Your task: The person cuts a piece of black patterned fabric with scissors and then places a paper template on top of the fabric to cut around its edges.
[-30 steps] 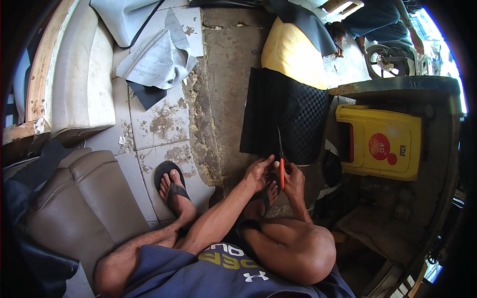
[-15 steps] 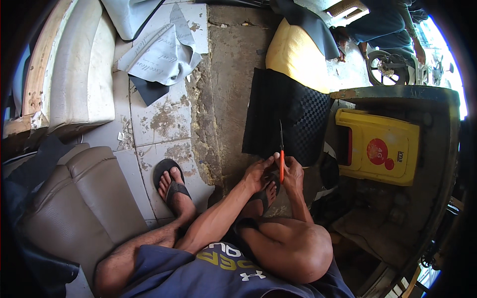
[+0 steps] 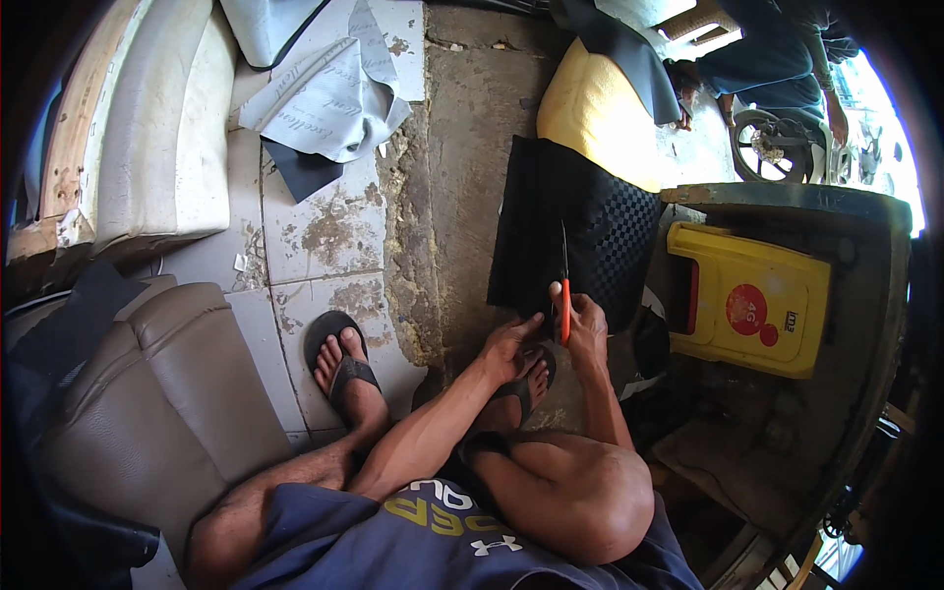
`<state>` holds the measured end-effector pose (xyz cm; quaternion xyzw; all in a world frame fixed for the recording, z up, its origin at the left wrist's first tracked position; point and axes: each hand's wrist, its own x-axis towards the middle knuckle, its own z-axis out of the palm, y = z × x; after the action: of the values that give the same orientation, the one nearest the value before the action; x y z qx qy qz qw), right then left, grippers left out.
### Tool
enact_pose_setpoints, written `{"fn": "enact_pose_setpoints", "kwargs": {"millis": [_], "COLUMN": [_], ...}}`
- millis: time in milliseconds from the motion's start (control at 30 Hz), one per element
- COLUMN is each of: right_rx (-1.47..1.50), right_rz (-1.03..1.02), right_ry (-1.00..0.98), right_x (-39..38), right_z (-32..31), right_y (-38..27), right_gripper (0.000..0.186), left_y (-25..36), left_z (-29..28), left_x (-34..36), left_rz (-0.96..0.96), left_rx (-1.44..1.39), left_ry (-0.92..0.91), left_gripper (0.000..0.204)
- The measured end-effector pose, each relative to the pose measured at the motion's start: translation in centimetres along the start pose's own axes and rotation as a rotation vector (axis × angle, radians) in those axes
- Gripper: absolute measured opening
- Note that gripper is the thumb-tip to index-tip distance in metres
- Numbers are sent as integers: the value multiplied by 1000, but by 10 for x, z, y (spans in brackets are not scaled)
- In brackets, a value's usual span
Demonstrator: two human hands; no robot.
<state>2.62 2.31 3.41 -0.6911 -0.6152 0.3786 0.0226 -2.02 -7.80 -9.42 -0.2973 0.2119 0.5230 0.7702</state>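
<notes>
My right hand (image 3: 585, 329) grips orange-handled scissors (image 3: 565, 310), their long blades pointing away from me over a black checkered sheet of material (image 3: 615, 226). My left hand (image 3: 511, 349), fingers bent, pinches the near edge of that sheet, just left of the scissors and above my right foot. The sheet lies over a pale yellow padded piece (image 3: 590, 108), which has a dark grey strip (image 3: 639, 69) across its far end.
Cream padding (image 3: 147, 138) in a wooden frame and pale backing material (image 3: 324, 108) are at upper left, a brown cushion (image 3: 167, 403) at lower left. A yellow plastic item (image 3: 747, 295) sits inside a dark cabinet. Another person (image 3: 767, 59) is by a wheel (image 3: 767, 147).
My right hand and the scissors have moved up and slightly right, opening a gap from my left hand, which has barely moved. The view has shifted slightly.
</notes>
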Motion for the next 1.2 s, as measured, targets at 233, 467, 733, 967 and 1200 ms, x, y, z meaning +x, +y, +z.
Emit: {"fn": "enact_pose_setpoints", "kwargs": {"millis": [233, 467, 733, 967, 1200], "right_rx": [12, 29, 138, 128, 172], "right_rz": [64, 63, 75, 59, 32], "right_ry": [-58, -75, -130, -143, -244], "right_x": [17, 23, 31, 44, 63], "right_z": [0, -5, -1, -5, -13], "right_y": [3, -11, -30, -39, -47], "right_gripper": [77, 68, 56, 54, 55], "left_y": [0, -3, -1, 0, 0], "left_z": [-1, -2, -11, -11, -18], "left_x": [-3, -2, 0, -4, -3], "left_rz": [20, 32, 48, 54, 68], "left_rx": [-21, -59, -65, -74, -107], "left_ry": [8, 0, -46, -69, -131], "left_gripper": [30, 33, 31, 17, 11]}}
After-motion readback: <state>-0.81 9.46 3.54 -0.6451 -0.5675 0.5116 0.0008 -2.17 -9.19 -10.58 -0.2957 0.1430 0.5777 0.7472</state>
